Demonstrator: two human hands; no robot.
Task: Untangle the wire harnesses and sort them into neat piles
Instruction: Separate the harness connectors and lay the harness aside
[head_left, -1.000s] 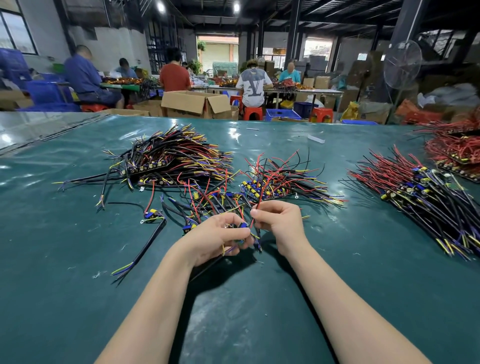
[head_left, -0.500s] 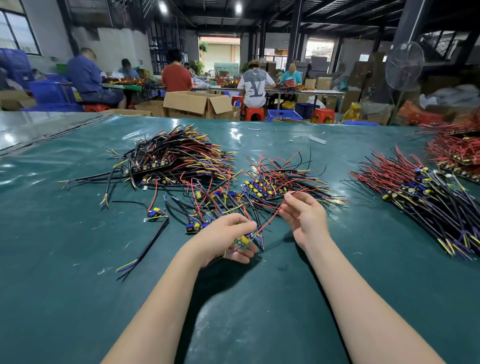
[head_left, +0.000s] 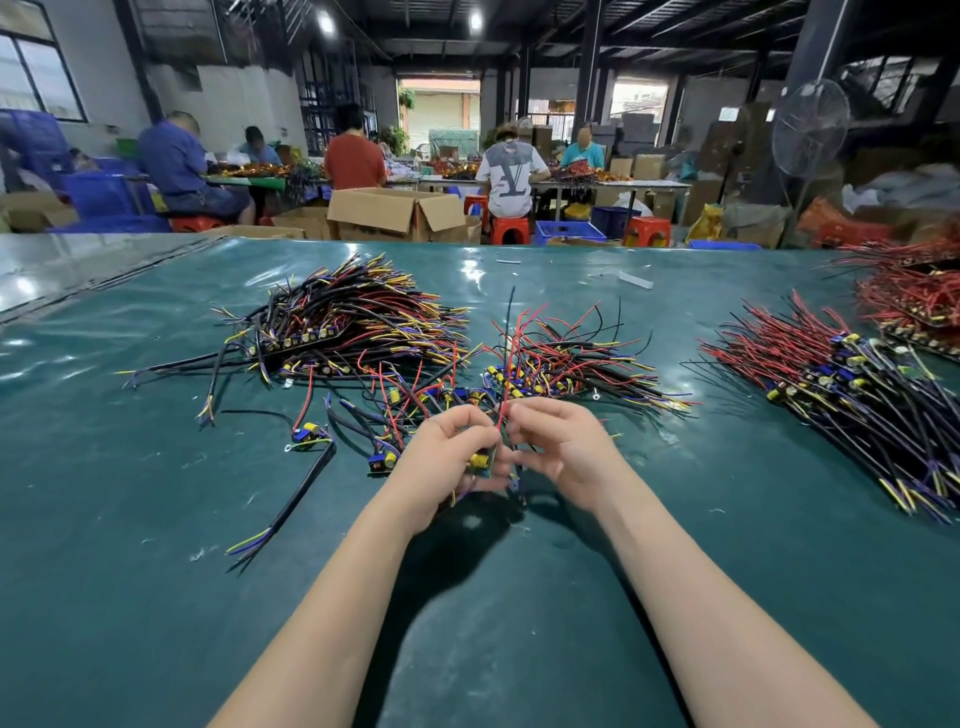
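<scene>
Curled around a small wire harness (head_left: 480, 461) with a yellow capacitor, the left hand (head_left: 447, 462) grips it just above the dark green table mat (head_left: 156, 597). The right hand (head_left: 563, 449), close beside it, pinches a thin red wire (head_left: 502, 410) that rises between the two hands.

Beyond the far table edge stands an open brown cardboard box (head_left: 374, 210) with its flaps spread; its inside is hidden. To its right sits a low blue plastic crate (head_left: 569, 232), and blue crates (head_left: 98, 200) stand at far left. Their contents cannot be seen.

Every harness in view lies straight on the mat. A large black, red and yellow heap (head_left: 353, 325) lies left of centre. A smaller red and black heap (head_left: 566, 364) lies just beyond the hands, and loose tangled harnesses (head_left: 410, 400) lie between the two heaps. A long aligned pile (head_left: 852, 384) runs along the right side, well apart from the hands. A mostly red pile (head_left: 919, 296) reaches the right frame edge. One single harness (head_left: 310, 434) lies left of the hands, its black cable trailing toward the person.

Bare mat shows widest near the person, on both sides of the forearms, and in a strip between the middle heap and the right pile.
</scene>
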